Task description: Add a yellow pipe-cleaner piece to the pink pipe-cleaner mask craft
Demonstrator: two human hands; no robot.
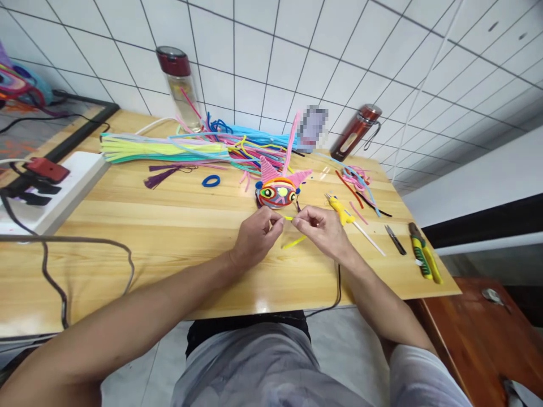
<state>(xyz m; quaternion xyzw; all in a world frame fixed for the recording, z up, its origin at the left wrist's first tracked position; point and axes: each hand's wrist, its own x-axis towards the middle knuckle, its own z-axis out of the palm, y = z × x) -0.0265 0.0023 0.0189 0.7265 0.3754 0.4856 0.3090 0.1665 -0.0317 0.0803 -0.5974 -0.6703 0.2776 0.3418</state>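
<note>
Pinching 1 yel. strip (pixel 288 218) w/ fingers (pixel 277 226)

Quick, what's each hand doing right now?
Left hand: closed, fingertips pinching a yellow strip.
Right hand: closed, fingertips pinching the same yellow strip.

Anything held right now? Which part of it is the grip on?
Yes: a yellow strip, pinched by the left grip and the right grip, either side of a short exposed stretch. Can't tell whether those are its ends.
</note>
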